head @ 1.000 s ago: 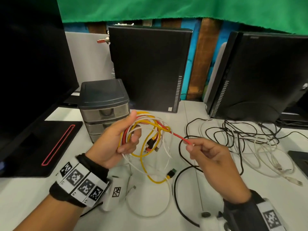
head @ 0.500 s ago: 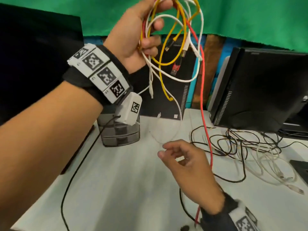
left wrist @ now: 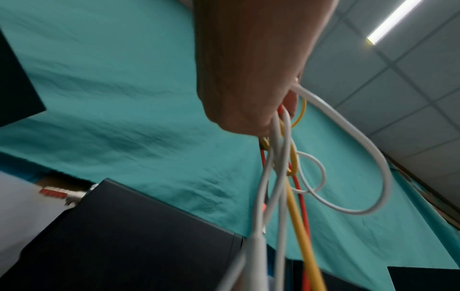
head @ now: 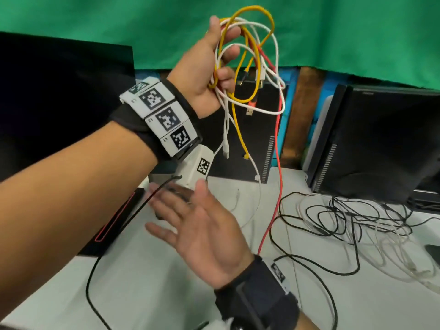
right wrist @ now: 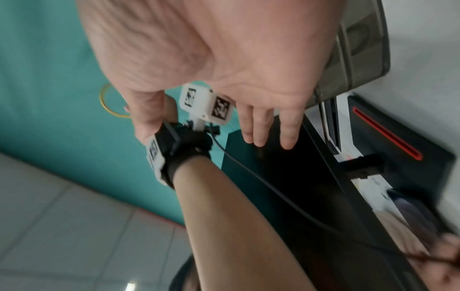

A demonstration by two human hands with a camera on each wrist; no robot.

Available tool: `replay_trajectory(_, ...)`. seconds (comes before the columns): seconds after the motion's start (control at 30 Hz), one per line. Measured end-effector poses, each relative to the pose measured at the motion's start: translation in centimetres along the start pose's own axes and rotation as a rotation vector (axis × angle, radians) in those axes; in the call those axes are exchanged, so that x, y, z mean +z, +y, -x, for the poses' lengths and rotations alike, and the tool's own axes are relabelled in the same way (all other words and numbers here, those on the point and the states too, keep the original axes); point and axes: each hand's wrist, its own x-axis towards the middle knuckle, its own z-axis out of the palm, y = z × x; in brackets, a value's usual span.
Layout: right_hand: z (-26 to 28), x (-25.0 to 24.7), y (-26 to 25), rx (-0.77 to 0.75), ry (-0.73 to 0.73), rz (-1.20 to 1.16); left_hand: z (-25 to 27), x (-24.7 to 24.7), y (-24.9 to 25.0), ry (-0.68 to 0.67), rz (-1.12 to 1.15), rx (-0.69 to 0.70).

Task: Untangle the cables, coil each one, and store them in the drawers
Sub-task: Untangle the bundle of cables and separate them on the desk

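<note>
The raised bundle mixes yellow cable [head: 240,129], white cable [head: 276,53] and red cable [head: 277,148], while black cables [head: 333,210] sprawl on the white desk [head: 166,294] before a green curtain [head: 95,25].

A: We note even, bright indoor lighting; a ceiling light strip [left wrist: 393,22] glares white in the left wrist view.

B: We confirm. Both wrist views show motion blur, and the right hand [head: 202,236] smears at its fingertips. Straight edges bow near frame borders.
</note>
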Motion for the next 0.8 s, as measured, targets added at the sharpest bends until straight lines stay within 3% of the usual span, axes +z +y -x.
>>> replay_trajectory(0.2,-0.1,-3.1,-4.7,-0.176,0.339,-0.196,-0.2,-1.7,-0.3,0.006,0.112,-0.098)
replay_trajectory(0.33,-0.4,-4.9,-6.2,-0.214,0.509,0.106,0.5,-2.0,-1.1,-0.061,0.109,-0.122)
replay_trajectory(0.53,1.9,-6.8,-6.4,-0.285,0.627,0.562,2.1,-2.1,-3.2,-0.173,0.107,-0.139)
replay_trajectory(0.8,5.9,-10.4,-4.9,-0.365,0.737,0.660,7.1,-5.3,-11.1,-0.055,0.317,-0.265)
